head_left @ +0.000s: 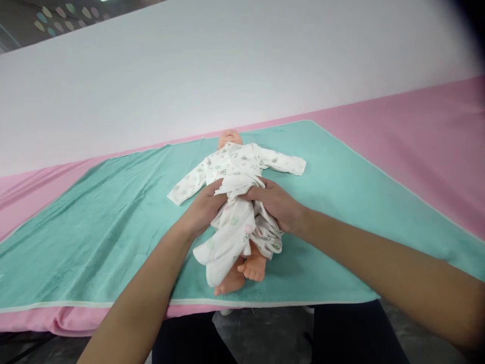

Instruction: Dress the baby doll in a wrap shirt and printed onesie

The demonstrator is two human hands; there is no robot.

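A baby doll (254,265) lies on its back, its head at the far side and its bare feet toward me. It has on a white long-sleeved top (237,157) with small printed figures, the sleeves spread out to both sides. White printed baby pants (235,222) are bunched over its legs, with the feet poking out below. My left hand (206,208) is closed on the left side of the pants' gathered upper edge. Opposite it, my right hand (279,203) grips the right side, thumb over the cloth. Some fingers of both hands are hidden under the fabric.
Beneath the doll is a teal towel (125,227) with a white border, slightly wrinkled at left. It lies on a pink cloth (428,141) that covers the table. A white panel (227,65) stands behind. The table's front edge is close to the doll's feet.
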